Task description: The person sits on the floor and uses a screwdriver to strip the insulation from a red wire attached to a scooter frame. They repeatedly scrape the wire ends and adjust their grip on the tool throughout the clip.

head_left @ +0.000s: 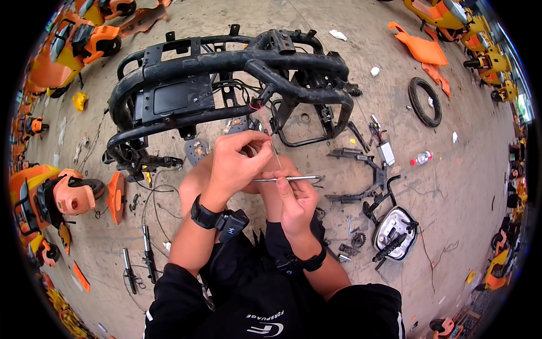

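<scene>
Two pinches, centre of the picture: left hand (238, 160) on a thin red wire (263, 117), right hand (297, 207) on a metal rod (299, 178); black frame (226, 61), upper middle, looks stripped, wire still attached

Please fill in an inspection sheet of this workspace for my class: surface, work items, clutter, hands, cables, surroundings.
Surface: concrete floor, marked and littered.
Work items: black tubular frame; red cord running from it toward the left hand; slim metal rod.
Clutter: tyre, bottle, orange panel and assorted loose parts.
Hands: left hand pinches a thin strand; right hand grips the rod. Whether strand and rod touch: cannot tell.
Cables: dark ones inside the frame; thin loose cables on the floor at the person's left.
Surroundings: yellow-and-orange scooters on both sides; other people: nothing seen.
</scene>
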`<action>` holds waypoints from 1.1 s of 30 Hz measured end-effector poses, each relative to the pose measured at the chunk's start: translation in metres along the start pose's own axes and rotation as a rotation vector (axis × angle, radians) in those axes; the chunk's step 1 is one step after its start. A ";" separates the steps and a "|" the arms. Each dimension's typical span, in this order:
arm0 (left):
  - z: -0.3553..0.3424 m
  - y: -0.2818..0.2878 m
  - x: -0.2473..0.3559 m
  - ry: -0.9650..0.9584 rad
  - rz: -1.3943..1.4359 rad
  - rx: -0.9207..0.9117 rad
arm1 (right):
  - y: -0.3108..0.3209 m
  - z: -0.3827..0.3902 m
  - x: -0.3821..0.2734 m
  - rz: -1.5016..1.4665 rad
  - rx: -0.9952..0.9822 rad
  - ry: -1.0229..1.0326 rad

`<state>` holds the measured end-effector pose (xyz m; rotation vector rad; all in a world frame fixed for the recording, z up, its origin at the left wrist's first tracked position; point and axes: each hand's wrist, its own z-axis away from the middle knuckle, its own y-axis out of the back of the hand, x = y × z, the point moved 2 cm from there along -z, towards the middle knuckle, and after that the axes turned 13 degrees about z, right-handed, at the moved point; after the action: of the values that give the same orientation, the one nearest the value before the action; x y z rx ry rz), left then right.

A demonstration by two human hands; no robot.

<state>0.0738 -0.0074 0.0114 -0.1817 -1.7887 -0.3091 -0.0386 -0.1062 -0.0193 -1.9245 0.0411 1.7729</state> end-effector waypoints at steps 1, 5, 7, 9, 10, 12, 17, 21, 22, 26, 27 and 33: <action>0.000 0.000 0.000 -0.023 -0.019 0.007 | 0.000 0.000 -0.001 0.005 -0.004 0.000; 0.001 -0.002 0.002 -0.084 -0.072 0.040 | 0.001 -0.001 -0.001 0.006 -0.002 0.017; 0.001 -0.002 0.003 -0.087 -0.080 0.055 | 0.001 -0.001 -0.001 0.003 -0.003 0.019; 0.001 -0.002 0.003 -0.081 -0.077 0.062 | 0.000 -0.001 -0.002 0.009 -0.010 0.010; 0.001 -0.001 0.003 -0.090 -0.081 0.066 | 0.000 -0.001 -0.002 0.010 -0.010 0.007; 0.001 -0.002 0.001 -0.108 -0.087 0.071 | 0.001 0.000 -0.002 0.012 -0.005 0.002; 0.000 0.001 -0.002 -0.042 -0.058 0.028 | 0.002 0.000 -0.001 0.018 0.003 -0.007; -0.001 0.006 -0.004 0.059 0.006 -0.051 | 0.004 0.001 0.002 0.042 0.008 -0.028; -0.002 0.005 -0.005 0.052 0.044 -0.041 | 0.004 0.001 0.003 0.074 0.005 -0.027; 0.000 0.007 -0.006 0.105 0.069 -0.016 | 0.004 0.002 0.000 0.135 0.001 -0.041; -0.004 0.005 -0.007 0.116 0.112 0.000 | 0.002 -0.002 0.000 0.132 -0.002 -0.029; 0.000 0.001 -0.007 0.156 0.163 -0.007 | 0.003 0.001 0.008 0.079 -0.007 0.017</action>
<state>0.0762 -0.0059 0.0050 -0.2991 -1.6076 -0.2071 -0.0393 -0.1061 -0.0275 -1.9681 0.1194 1.8095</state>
